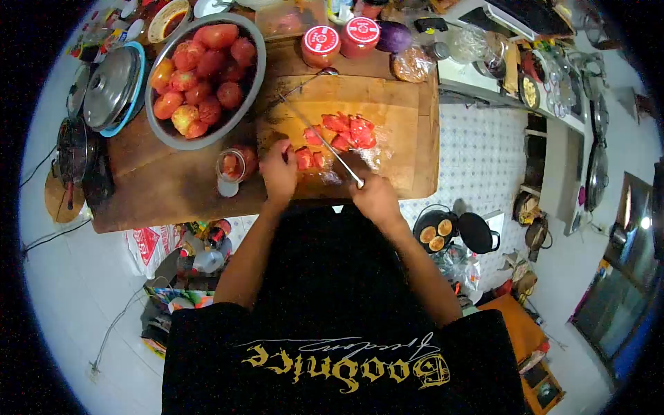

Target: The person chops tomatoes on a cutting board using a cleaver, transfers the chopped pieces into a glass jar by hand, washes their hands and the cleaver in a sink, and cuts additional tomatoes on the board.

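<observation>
My right hand [375,198] is closed round the pale handle of a knife [319,133]. Its long, thin blade slants up and left across the wooden cutting board [401,104]. Near the board's left edge, my left hand [279,176] has its fingers curled on a piece of tomato, mostly hidden by them. Cut tomato chunks [304,158] lie just right of those fingers. Beyond the blade sits a larger pile of tomato pieces [360,131], with wet juice around it. An open glass jar [230,164] holding red pieces stands left of my left hand.
A big metal bowl [260,66] of peeled tomatoes [197,76] stands at the back left. Behind the board are a metal ladle [329,71], two red-lidded jars [321,41] and a purple eggplant [394,37]. A lidded pot [111,90] is far left.
</observation>
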A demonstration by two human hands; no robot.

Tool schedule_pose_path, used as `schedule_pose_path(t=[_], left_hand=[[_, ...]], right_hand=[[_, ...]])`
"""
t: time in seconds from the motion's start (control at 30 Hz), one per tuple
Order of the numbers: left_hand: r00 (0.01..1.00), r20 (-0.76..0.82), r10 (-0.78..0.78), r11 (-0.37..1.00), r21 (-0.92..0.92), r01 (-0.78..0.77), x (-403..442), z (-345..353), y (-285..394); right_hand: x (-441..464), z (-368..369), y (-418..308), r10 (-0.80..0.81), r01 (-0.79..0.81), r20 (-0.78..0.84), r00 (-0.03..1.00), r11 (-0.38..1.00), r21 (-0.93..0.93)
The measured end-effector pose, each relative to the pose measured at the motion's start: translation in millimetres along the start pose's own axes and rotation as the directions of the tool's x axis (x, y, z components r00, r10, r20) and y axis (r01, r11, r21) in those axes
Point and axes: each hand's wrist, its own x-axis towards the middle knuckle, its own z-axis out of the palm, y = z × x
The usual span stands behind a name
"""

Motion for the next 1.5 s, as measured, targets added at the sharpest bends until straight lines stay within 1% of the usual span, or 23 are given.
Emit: schedule_pose_path(t=[0.07, 0.1, 0.17, 0.23, 0.33, 0.4, 0.43, 0.47, 0.5, 0.57, 0.63, 0.7, 0.77, 0.8, 0.83, 0.9, 0.97, 1.03, 1.1, 1.13, 1.23, 1.4, 1.5], left_hand=[[1.0, -0.009, 0.019, 1.0, -0.012, -0.019, -2.2, -2.1, -5.1], [0.997, 0.008, 0.077, 0.997, 0.011, -0.077, -2.0, -4.2, -3.9], [0.991, 0.024, 0.13, 0.991, 0.037, -0.131, 1.2, -5.9, -1.1], [0.974, 0.078, 0.213, 0.951, 0.214, -0.225, 5.6, -9.4, 12.9], [0.972, 0.158, 0.175, 0.943, 0.256, -0.211, 13.6, -5.0, 25.0], [0.963, 0.228, 0.145, 0.929, 0.305, -0.212, 9.8, -7.2, 31.1], [0.935, 0.211, 0.285, 0.867, 0.36, -0.345, 10.1, -7.9, 32.6], [0.887, 0.202, 0.416, 0.784, 0.415, -0.462, 11.0, -6.9, 34.3], [0.887, 0.203, 0.414, 0.785, 0.414, -0.461, 11.2, -6.1, 36.2], [0.868, 0.236, 0.437, 0.781, 0.379, -0.497, 12.3, -1.5, 42.0], [0.843, 0.268, 0.467, 0.774, 0.337, -0.536, 17.0, 9.5, 63.3], [0.777, 0.348, 0.525, 0.761, 0.216, -0.611, 23.5, 29.2, 89.5], [0.756, 0.371, 0.539, 0.753, 0.19, -0.63, 28.3, 51.4, 103.8], [0.78, 0.423, 0.461, 0.75, 0.285, -0.597, 28.0, 59.9, 108.6], [0.802, 0.466, 0.373, 0.733, 0.381, -0.563, 26.1, 66.9, 113.1], [0.791, 0.457, 0.407, 0.718, 0.375, -0.586, 17.9, 71.8, 118.1], [0.796, 0.471, 0.379, 0.732, 0.373, -0.57, 7.2, 70.1, 123.3], [0.791, 0.447, 0.418, 0.723, 0.363, -0.588, -6.4, 72.8, 119.7], [0.845, 0.456, 0.278, 0.813, 0.356, -0.46, -18.7, 76.2, 116.8], [0.845, 0.457, 0.279, 0.812, 0.358, -0.461, -22.9, 78.9, 113.2], [0.882, 0.43, 0.193, 0.924, 0.224, -0.312, -31.3, 83.7, 108.5], [0.818, 0.493, 0.297, 0.902, 0.135, -0.409, -39.1, 88.1, 108.1], [0.828, 0.407, 0.386, 0.898, 0.04, -0.438, -38.3, 91.0, 102.1]], right_hand=[[10.7, 5.2, 3.5, 0.023, -0.019, 0.084, 0.996, 0.998, -0.057], [14.8, 8.8, 5.8, 0.016, -0.011, 0.087, 0.996, 0.998, -0.062], [19.5, 18.3, 10.0, 0.104, -0.084, 0.153, 0.983, 0.987, -0.134], [19.6, 19.8, 4.8, 0.146, -0.124, 0.166, 0.975, 0.983, -0.135], [29.7, 25.2, 20.3, 0.203, -0.181, 0.131, 0.97, 0.969, -0.167], [32.5, 28.0, 27.7, 0.121, -0.125, 0.16, 0.98, 0.992, 0.014], [30.0, 26.3, 26.5, 0.12, -0.124, 0.155, 0.981, 0.992, 0.02], [23.1, 24.6, 26.6, 0.046, -0.05, 0.054, 0.997, 0.995, 0.081], [12.7, 18.4, 22.1, -0.022, 0.028, -0.047, 0.999, 0.991, 0.131], [-7.5, 5.4, 23.2, 0.015, 0.001, -0.104, 0.994, 0.988, 0.152], [-22.5, -8.1, 29.3, 0.178, -0.135, -0.102, 0.979, 0.932, 0.335], [-30.1, -18.7, 39.5, 0.232, -0.189, -0.092, 0.968, 0.922, 0.338], [-35.1, -18.4, 61.7, 0.272, -0.195, -0.181, 0.945, 0.914, 0.356], [-36.6, -20.9, 67.8, 0.226, -0.14, -0.236, 0.945, 0.932, 0.335], [-39.1, -23.6, 74.1, 0.241, -0.152, -0.237, 0.941, 0.928, 0.34], [-44.4, -32.3, 84.0, 0.307, -0.241, -0.13, 0.943, 0.897, 0.37], [-49.1, -33.2, 91.1, 0.339, -0.273, -0.121, 0.933, 0.885, 0.378], [-51.3, -30.8, 101.2, 0.367, -0.321, -0.057, 0.928, 0.87, 0.375], [-53.5, -26.5, 107.2, 0.346, -0.297, -0.075, 0.935, 0.883, 0.363], [-54.2, -24.9, 108.1, 0.319, -0.268, -0.098, 0.942, 0.898, 0.349], [-57.8, -26.4, 103.4, 0.324, -0.279, -0.072, 0.943, 0.891, 0.357], [-63.4, -30.3, 91.1, 0.38, -0.339, -0.058, 0.923, 0.876, 0.342], [-63.2, -30.5, 90.4, 0.426, -0.392, -0.025, 0.904, 0.853, 0.344]])
